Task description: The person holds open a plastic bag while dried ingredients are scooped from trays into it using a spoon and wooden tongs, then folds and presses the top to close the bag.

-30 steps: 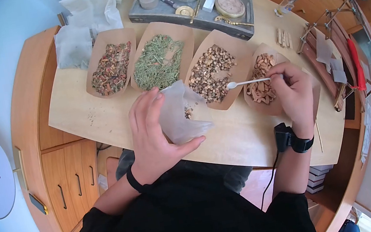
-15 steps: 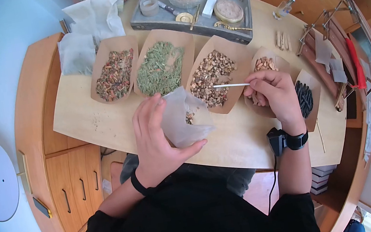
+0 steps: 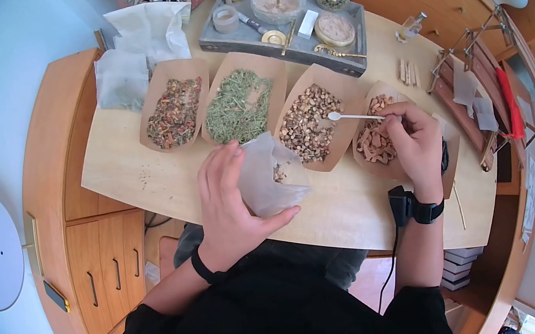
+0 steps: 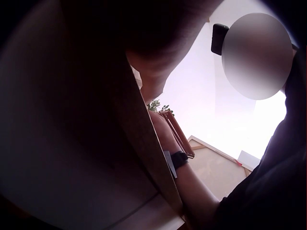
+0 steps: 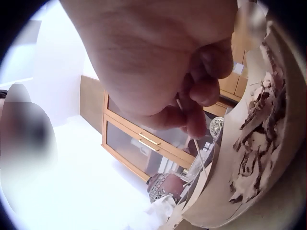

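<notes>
In the head view my left hand [image 3: 228, 191] curves round a white translucent pouch [image 3: 262, 178], thumb along its lower edge and fingers at its left side. Bits of dried herb [image 3: 279, 173] show in the pouch's opening. My right hand [image 3: 417, 140] pinches the handle of a small white spoon [image 3: 359, 117]. The spoon's bowl is over the paper tray [image 3: 347, 93] of chopped brown dried pieces [image 3: 308, 122]. Just below that hand lies a tray of brown slices [image 3: 376, 143], seen close in the right wrist view as curled slices [image 5: 256, 139].
Two further paper trays hold green dried herb [image 3: 240, 105] and reddish mixed dried bits [image 3: 175, 112]. Black pieces [image 3: 444, 156] are partly hidden behind the right hand. A grey tray [image 3: 356, 65] of jars and brass items stands behind; a wooden rack [image 3: 490, 90] stands at right.
The spoon's bowl dipped toward the chopped brown pieces half a second ago; now it is raised, farther right, with its hollow facing up. The left hand still holds the pouch.
</notes>
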